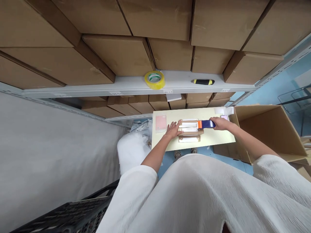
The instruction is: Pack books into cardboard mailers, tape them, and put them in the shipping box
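On a pale yellow tabletop point(172, 144) lie several brown cardboard pieces with white strips between them. My left hand point(173, 130) rests flat at their left end, fingers spread and touching the cardboard point(191, 133). My right hand point(219, 123) is closed round the dark blue handle of a tool with an orange end point(207, 124); its exact kind cannot be made out. The orange end meets the upper white strip point(189, 124). Nearer to me lies a separate cardboard piece with a white strip point(189, 139). A flat pink packet point(160, 123) sits left of my left hand.
Shelves packed with cardboard boxes point(167, 55) rise behind the table, with a tape roll point(155, 80) and a black-and-yellow utility knife point(203, 82) on the shelf edge. A large open carton point(262, 129) stands right. White wrapping material point(133, 150) is left; a black crate point(80, 212) stands lower left.
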`<action>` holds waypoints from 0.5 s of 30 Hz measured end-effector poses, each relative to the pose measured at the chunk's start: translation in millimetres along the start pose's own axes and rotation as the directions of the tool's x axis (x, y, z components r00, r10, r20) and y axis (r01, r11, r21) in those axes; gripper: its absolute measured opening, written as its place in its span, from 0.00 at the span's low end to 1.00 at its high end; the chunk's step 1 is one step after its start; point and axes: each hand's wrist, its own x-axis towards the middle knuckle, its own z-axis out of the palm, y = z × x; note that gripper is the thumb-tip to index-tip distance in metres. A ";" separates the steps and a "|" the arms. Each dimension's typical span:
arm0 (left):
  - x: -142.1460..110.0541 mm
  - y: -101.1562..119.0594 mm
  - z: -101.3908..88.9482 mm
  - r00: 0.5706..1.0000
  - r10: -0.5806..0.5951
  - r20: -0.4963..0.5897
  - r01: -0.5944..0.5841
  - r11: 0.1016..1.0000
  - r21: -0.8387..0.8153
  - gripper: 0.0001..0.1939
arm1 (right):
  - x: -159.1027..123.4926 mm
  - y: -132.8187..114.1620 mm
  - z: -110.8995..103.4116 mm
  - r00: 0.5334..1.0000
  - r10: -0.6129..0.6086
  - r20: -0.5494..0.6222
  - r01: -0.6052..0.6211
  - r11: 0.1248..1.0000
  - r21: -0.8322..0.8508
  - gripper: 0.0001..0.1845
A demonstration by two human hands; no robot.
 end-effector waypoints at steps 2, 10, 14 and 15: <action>0.4 0.1 0.0 1.000 0.000 0.002 0.000 1.000 0.000 0.50 | -12.7 19.4 3.6 1.000 0.023 -0.005 -0.023 1.000 -0.001 0.24; 4.2 2.7 3.5 1.000 -0.006 0.016 0.006 1.000 0.010 0.51 | -41.6 60.5 14.3 0.999 0.035 -0.035 -0.033 0.998 0.061 0.23; 3.8 5.3 2.4 1.000 -0.012 0.025 0.011 1.000 0.006 0.51 | -46.7 76.2 17.1 0.999 0.040 -0.028 -0.039 0.997 0.062 0.23; 3.8 5.8 2.1 1.000 -0.014 0.026 0.013 1.000 0.008 0.51 | -47.6 79.9 18.2 0.999 0.038 -0.030 -0.036 0.997 0.070 0.23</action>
